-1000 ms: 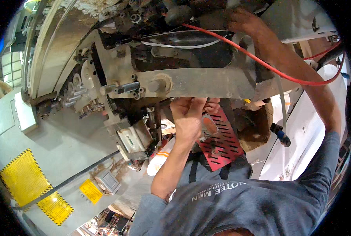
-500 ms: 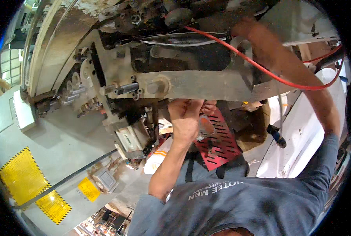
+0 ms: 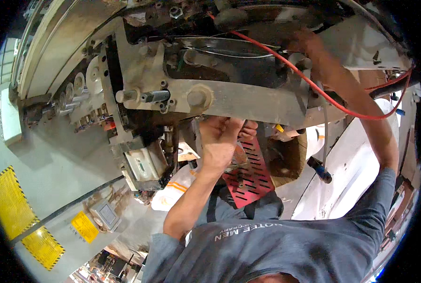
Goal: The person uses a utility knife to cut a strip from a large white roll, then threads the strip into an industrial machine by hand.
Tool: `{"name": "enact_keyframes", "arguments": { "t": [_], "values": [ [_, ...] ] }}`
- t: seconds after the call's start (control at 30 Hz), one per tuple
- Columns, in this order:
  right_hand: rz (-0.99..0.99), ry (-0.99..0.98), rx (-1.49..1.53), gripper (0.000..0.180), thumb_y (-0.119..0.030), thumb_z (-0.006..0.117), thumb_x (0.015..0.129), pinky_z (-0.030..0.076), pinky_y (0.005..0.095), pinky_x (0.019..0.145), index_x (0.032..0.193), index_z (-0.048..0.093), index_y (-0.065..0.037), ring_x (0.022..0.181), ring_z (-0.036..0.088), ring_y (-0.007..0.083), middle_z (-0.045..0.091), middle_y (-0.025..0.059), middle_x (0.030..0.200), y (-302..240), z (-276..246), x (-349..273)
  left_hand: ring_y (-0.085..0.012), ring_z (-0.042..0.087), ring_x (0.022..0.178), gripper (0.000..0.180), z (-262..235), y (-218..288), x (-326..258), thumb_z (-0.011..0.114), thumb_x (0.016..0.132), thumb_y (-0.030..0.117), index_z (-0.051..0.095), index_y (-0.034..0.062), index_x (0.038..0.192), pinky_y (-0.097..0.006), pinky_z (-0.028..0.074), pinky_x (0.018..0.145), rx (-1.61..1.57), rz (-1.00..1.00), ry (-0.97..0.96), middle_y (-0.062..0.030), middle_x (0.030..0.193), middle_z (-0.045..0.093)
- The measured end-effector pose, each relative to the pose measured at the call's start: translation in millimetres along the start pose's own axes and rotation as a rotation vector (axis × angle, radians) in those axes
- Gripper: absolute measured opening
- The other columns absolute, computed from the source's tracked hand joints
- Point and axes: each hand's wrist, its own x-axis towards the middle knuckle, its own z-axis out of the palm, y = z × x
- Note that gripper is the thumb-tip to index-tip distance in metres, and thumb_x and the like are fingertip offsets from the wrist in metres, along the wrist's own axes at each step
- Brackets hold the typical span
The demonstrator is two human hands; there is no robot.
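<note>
Spanning the upper middle of the head view, a worn metal frame plate is set between the two hands, and a long opening is cut through its upper part. Under its lower edge the left hand is raised from below, its fingers curled in and partly hidden by the plate; whether anything is gripped by them cannot be told. Behind the plate's right upper end the right hand is placed among dark machine parts, and since its fingers are blurred and shadowed, neither how far they are spread nor what is held can be told. The right forearm is crossed in front by a red tube, which is looped down and back up at the far right. Across the opening a thin white strip is stretched in a shallow arc. On the plate's front face a large round bolt head is mounted, with a short dark cylinder fixed just to its left. Farther left, pale round rollers are lined up in a row. Below the left hand a red slotted panel is seen lying tilted, and to its right a cardboard box is placed, with a dark connector hung near it.
</note>
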Motion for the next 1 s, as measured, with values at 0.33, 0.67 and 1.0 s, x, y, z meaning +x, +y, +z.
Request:
{"name": "enact_keyframes", "arguments": {
  "t": [0.33,0.67,1.0],
  "values": [
    [-0.067,-0.041,0.018,0.017,-0.002,0.064,0.076,0.05,0.0447,0.088,0.093,0.068,-0.001,0.1,0.061,0.0393,0.064,0.0204,0.103,-3.9,-13.0,1.5,-0.0184,0.069,0.066,0.025,-0.4,-5.0,1.7,0.061,0.097,0.017,0.068,-0.0077,0.095,-0.029,0.058,0.058,-0.005,0.067,-0.02,-0.0167,0.082,0.071],
    [0.056,-0.126,-0.105,0.023,-0.004,0.061,0.077,0.052,0.0454,0.084,0.1,0.066,-0.001,0.099,0.063,0.0373,0.065,0.0227,0.102,-31.8,-59.7,-45.3,-0.0202,0.069,0.066,0.025,-2.7,-4.2,-1.9,0.063,0.095,0.016,0.067,-0.0082,0.096,-0.029,0.056,0.059,0.04,0.019,0.043,-0.0184,0.083,0.071],
    [0.28,-0.196,-0.133,0.013,0.001,0.059,0.075,0.048,0.04,0.079,0.088,0.063,0.001,0.088,0.053,0.0303,0.055,0.012,0.085,-153.6,-107.6,-178.5,-0.0196,0.066,0.067,0.022,-1.0,1.2,-8.4,0.059,0.098,0.016,0.062,-0.0048,0.106,-0.031,0.054,0.062,-0.065,-0.045,0.053,-0.018,0.084,0.07]
  ]
}}
